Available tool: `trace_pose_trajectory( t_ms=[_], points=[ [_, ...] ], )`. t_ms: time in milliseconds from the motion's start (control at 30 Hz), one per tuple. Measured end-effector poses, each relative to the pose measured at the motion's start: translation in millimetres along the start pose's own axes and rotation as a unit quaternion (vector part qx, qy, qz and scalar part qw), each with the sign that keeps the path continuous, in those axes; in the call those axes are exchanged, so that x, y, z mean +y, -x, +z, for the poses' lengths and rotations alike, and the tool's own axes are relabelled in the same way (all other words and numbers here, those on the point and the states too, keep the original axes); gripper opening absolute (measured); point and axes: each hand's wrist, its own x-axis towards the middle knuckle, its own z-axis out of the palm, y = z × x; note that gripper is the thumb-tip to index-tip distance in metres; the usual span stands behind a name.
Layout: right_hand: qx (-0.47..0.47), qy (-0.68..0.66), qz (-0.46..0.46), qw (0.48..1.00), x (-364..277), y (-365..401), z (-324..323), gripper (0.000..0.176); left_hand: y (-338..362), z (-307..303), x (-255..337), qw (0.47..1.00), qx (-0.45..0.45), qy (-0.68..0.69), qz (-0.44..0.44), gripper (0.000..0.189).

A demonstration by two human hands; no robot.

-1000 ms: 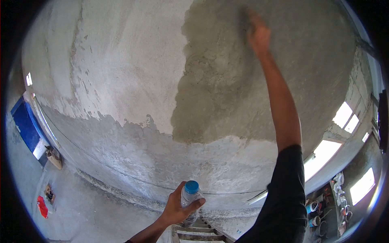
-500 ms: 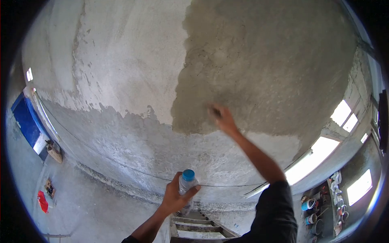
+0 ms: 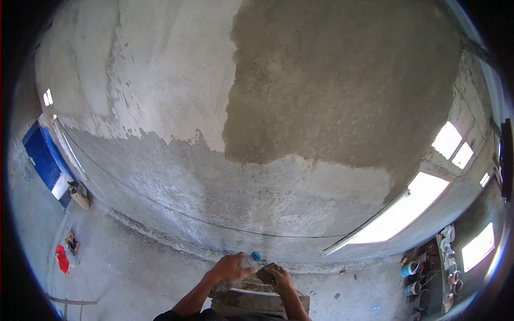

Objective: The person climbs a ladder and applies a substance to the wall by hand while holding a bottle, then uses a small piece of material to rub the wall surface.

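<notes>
My left hand (image 3: 228, 267) is closed around a clear plastic bottle (image 3: 248, 262) with a blue cap (image 3: 256, 256). The bottle leans, its cap towards the wall, and the hand covers much of its body. Just to the right, my right hand (image 3: 281, 279) grips a dark grey-brown block (image 3: 266, 273), sponge-like in look, close beside the bottle. Both hands are low in the view, over the wooden ladder (image 3: 251, 300). In front rises a plastered wall (image 3: 176, 80), with a large darker, damp-looking patch (image 3: 342, 85) at upper right.
A cable (image 3: 198, 218) runs along the lower wall. Bright window openings (image 3: 401, 208) are on the right, near a shelf with buckets (image 3: 411, 268) beneath. On the left are a blue door (image 3: 43, 158), a sack (image 3: 79, 197) and a red item (image 3: 62, 259) on the floor.
My right hand has come down from the damp patch with the block, to beside the bottle. My left hand has lowered slightly and the bottle has tilted. The view has shifted downward.
</notes>
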Motion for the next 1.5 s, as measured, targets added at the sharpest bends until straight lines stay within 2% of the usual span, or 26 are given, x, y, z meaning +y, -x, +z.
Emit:
trace_pose_trajectory(
  t_ms=[33, 100, 233, 300, 367, 400, 500, 567, 700, 800, 833, 933, 1000, 1033, 1067, 1100, 1167, 1233, 1267, 1300, 1333, 1367, 1400, 1433, 1467, 1500],
  points=[
    [-0.004, -0.003, 0.001, 1.000, 6, -2, -11, 0.029, -1, 8, 0, 0.999, -0.047, -0.027, 0.001, 0.097],
    [0.091, -0.046, 0.049, 0.994, -8, 25, 1, 0.029, 2, 13, 15, 0.995, -0.091, -0.035, -0.011, 0.098],
    [0.057, -0.146, 0.015, 0.988, -5, 19, -9, 0.032, 1, 25, 30, 0.980, -0.133, -0.148, -0.027, 0.089],
    [0.071, -0.106, 0.027, 0.992, -2, 16, -14, 0.029, 4, 30, 35, 0.972, -0.137, -0.187, -0.039, 0.085],
    [0.124, -0.006, -0.026, 0.992, -33, 43, 19, 0.024, 1, 34, 37, 0.961, -0.117, -0.248, -0.044, 0.075],
    [0.068, -0.066, -0.066, 0.993, -21, 34, 11, 0.016, 0, 33, 38, 0.959, -0.113, -0.258, -0.043, 0.075],
    [0.079, 0.013, -0.105, 0.991, -5, 19, 0, 0.021, -2, 33, 39, 0.947, -0.115, -0.296, -0.054, 0.067],
    [0.090, 0.006, -0.084, 0.992, 1, 13, -4, 0.016, -2, 31, 41, 0.942, -0.090, -0.320, -0.049, 0.055],
    [0.087, 0.013, -0.081, 0.993, 2, 15, -3, 0.007, -8, 36, 40, 0.927, -0.048, -0.370, -0.029, 0.045],
    [0.079, -0.036, -0.062, 0.994, 1, 12, -4, 0.008, -13, 44, 32, 0.917, 0.017, -0.393, 0.063, 0.033],
    [0.074, -0.037, -0.065, 0.994, 1, 9, -4, 0.008, -15, 47, 30, 0.916, 0.021, -0.396, 0.063, 0.033],
    [0.084, -0.041, -0.071, 0.993, 12, -6, -16, 0.010, -19, 53, 28, 0.909, 0.006, -0.400, 0.115, 0.053],
    [-0.053, 0.095, -0.301, 0.947, 21, -19, -27, 0.020, -20, 53, 36, 0.907, -0.012, -0.405, 0.112, 0.057],
    [-0.053, 0.096, -0.301, 0.947, 21, -24, -31, 0.020, -21, 51, 41, 0.905, -0.030, -0.411, 0.108, 0.061],
    [-0.012, 0.020, -0.180, 0.983, 19, -31, -33, 0.021, -19, 49, 42, 0.905, -0.030, -0.409, 0.108, 0.061],
    [0.030, -0.056, -0.055, 0.996, 15, -32, -34, 0.022, -18, 46, 43, 0.915, 0.008, -0.384, 0.123, 0.053],
    [0.027, 0.005, -0.062, 0.998, 11, -30, -44, 0.022, -19, 39, 44, 0.923, 0.045, -0.356, 0.139, 0.045],
    [0.027, 0.069, -0.068, 0.995, -3, -23, -52, 0.022, -23, 30, 43, 0.954, 0.096, -0.271, 0.091, 0.048],
    [0.064, 0.295, -0.133, 0.944, -16, -18, -54, 0.024, -26, 24, 41, 0.970, 0.102, -0.212, 0.066, 0.051],
    [0.096, 0.505, -0.186, 0.837, -25, -12, -60, 0.025, -28, 21, 36, 0.971, 0.098, -0.206, 0.067, 0.051],
    [0.162, 0.537, -0.216, 0.799, -19, -27, -75, 0.029, -30, 19, 31, 0.983, 0.147, -0.091, 0.059, 0.051],
    [0.117, 0.496, -0.229, 0.829, 4, -73, -127, 0.034, -31, 17, 28, 0.980, 0.194, 0.025, 0.048, 0.051],
    [0.098, 0.355, -0.218, 0.904, -8, -61, -121, 0.032, -30, 14, 26, 0.980, 0.189, 0.033, 0.048, 0.051],
    [0.088, 0.209, -0.200, 0.953, -26, -41, -113, 0.030, -28, 15, 25, 0.960, 0.260, 0.091, 0.057, 0.049],
    [0.195, 0.441, -0.248, 0.840, -40, -33, -105, 0.029, -27, 15, 24, 0.929, 0.336, 0.141, 0.063, 0.047],
    [0.201, 0.445, -0.244, 0.838, -45, -34, -101, 0.029, -29, 19, 20, 0.930, 0.331, 0.147, 0.062, 0.047]
  ],
)
